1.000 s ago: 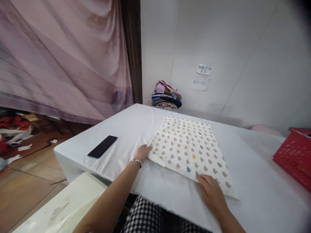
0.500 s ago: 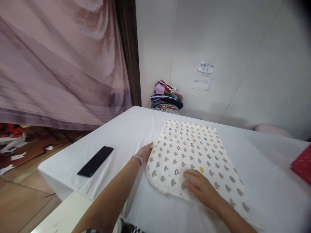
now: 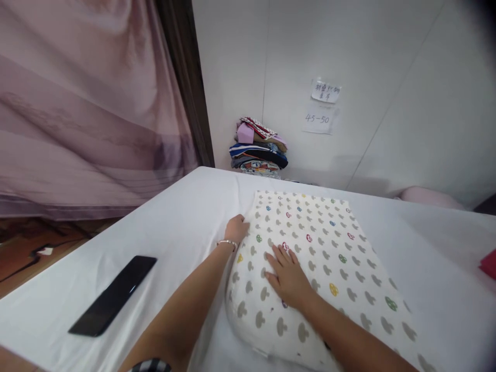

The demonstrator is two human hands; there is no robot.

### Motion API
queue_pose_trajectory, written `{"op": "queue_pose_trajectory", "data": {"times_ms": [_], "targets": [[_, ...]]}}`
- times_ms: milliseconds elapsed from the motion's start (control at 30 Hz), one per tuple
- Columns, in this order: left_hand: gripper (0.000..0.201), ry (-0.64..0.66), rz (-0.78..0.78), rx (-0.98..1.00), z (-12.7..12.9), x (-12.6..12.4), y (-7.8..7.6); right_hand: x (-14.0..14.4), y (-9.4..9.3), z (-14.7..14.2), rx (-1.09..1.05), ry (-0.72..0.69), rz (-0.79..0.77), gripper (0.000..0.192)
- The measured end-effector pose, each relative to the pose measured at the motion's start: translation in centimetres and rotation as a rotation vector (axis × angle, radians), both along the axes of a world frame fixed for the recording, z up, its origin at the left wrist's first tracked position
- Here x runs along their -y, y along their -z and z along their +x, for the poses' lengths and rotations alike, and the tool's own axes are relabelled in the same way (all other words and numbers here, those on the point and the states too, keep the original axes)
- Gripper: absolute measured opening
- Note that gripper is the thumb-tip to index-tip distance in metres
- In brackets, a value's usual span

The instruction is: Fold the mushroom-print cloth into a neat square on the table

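Handwritten "45-50" on lower wall sheet, Chinese characters on upper sheet

1 slim silvery bracelet, snug round the L forearm near the hand! Blk/wht checked sleeve, just a bit of it, peeking in at bottom. R forearm bare, R hand bare too, 5 fingers, approx. same slim build!

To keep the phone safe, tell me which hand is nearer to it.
Left. The left hand is at the left edge of the patterned cloth, right of the phone; the right hand is farther right, on the cloth.
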State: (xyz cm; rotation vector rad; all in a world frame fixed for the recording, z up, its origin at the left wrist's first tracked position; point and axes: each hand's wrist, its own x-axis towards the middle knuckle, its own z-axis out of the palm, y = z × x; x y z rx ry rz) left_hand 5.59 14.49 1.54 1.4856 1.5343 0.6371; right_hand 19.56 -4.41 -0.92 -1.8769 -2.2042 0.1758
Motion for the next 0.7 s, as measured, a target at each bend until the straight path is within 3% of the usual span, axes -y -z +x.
{"op": "queue_pose_trajectory", "data": {"times_ms": [67,133,233,333,433,567,700], "targets": [[0.018,0.053,0.115,-0.185,-0.2,-0.5,0.3,0.0,0.1,0.1,0.002,-0.006,-0.005,0.05],[0.014,0.135,0.133,-0.304,-0.2,-1.2,0.3,-0.1,0.0,0.2,-0.002,-0.012,-0.007,0.05],[0.027,0.19,0.007,-0.249,0.5,-2.9,-0.1,-0.2,0.0,0.1,-0.01,-0.014,-0.004,0.05],[0.038,0.112,-0.088,-0.149,2.1,-4.7,-0.8,-0.2,-0.1,0.0,-0.021,-0.014,0.001,0.049],[0.037,0.07,-0.093,-0.114,4.1,-6.4,-1.0,-0.1,-0.2,0.0,-0.029,-0.02,0.0,0.049],[0.034,0.05,0.036,-0.147,6.2,-8.0,-0.6,-0.1,-0.3,0.1,-0.054,-0.025,-0.002,0.048],[0.031,0.025,0.235,-0.395,6.6,-9.1,0.2,0.0,-0.6,0.2,-0.089,-0.018,-0.017,0.048]]}}
